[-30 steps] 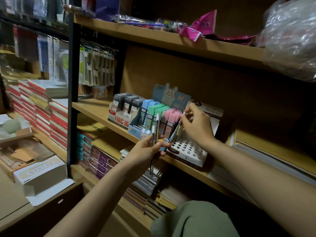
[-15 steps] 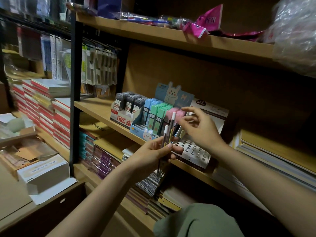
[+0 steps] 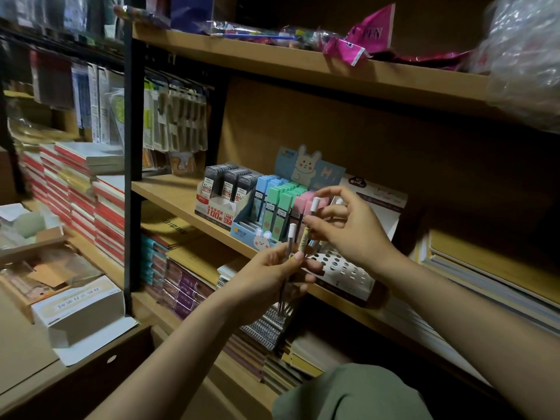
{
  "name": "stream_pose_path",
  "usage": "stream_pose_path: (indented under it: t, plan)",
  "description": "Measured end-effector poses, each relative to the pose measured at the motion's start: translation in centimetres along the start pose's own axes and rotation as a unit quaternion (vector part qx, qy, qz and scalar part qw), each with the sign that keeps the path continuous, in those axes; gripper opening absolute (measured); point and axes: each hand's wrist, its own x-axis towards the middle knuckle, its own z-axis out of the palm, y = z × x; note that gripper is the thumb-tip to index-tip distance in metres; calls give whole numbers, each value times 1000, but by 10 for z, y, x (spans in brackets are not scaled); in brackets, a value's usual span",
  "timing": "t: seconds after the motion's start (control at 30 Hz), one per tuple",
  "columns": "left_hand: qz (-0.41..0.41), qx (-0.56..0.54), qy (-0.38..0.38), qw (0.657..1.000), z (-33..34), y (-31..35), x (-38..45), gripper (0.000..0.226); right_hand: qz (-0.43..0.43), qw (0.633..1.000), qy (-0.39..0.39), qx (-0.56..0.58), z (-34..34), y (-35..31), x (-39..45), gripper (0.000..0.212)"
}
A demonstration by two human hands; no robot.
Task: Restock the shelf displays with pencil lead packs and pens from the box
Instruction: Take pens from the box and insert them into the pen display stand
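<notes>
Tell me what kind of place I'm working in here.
Most likely a stationery shop or its stockroom. Wooden shelves carry retail display boxes of pencil lead packs, stacked notebooks and hanging carded items, and the left hand holds pens by a holed display stand.

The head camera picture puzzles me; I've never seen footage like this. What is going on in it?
There is no machine: a person wears a camera on the head, looking down at their own two hands before a stationery shelf. The left hand holds a small bunch of pens upright. The right hand pinches one white-capped pen above a white display stand with round holes. Beside the stand sit boxes of pencil lead packs, dark ones and pastel ones. An open white box lies lower left.
</notes>
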Motion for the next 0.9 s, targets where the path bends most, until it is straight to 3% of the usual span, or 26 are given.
stream_pose_path:
  t: [0.07,0.13,0.2,0.3,0.6,0.9]
  plan:
    - [2,93,61,994,-1,-2,0,25,-26,999,30,-6,-9,-2,3,32]
    - [13,221,148,964,-5,-7,2,26,-54,995,81,-35,-21,-3,8,32]
    - [22,249,181,951,-10,-12,3,29,-74,985,118,-97,-29,-1,10,33]
    - [-3,231,173,957,-8,-13,5,37,-71,981,128,-123,-30,7,8,31]
    - [42,261,152,952,-9,-14,5,22,-34,981,161,-106,-26,24,12,30]
    - [36,279,106,954,-2,-22,15,27,-110,961,135,-213,-23,27,18,27]
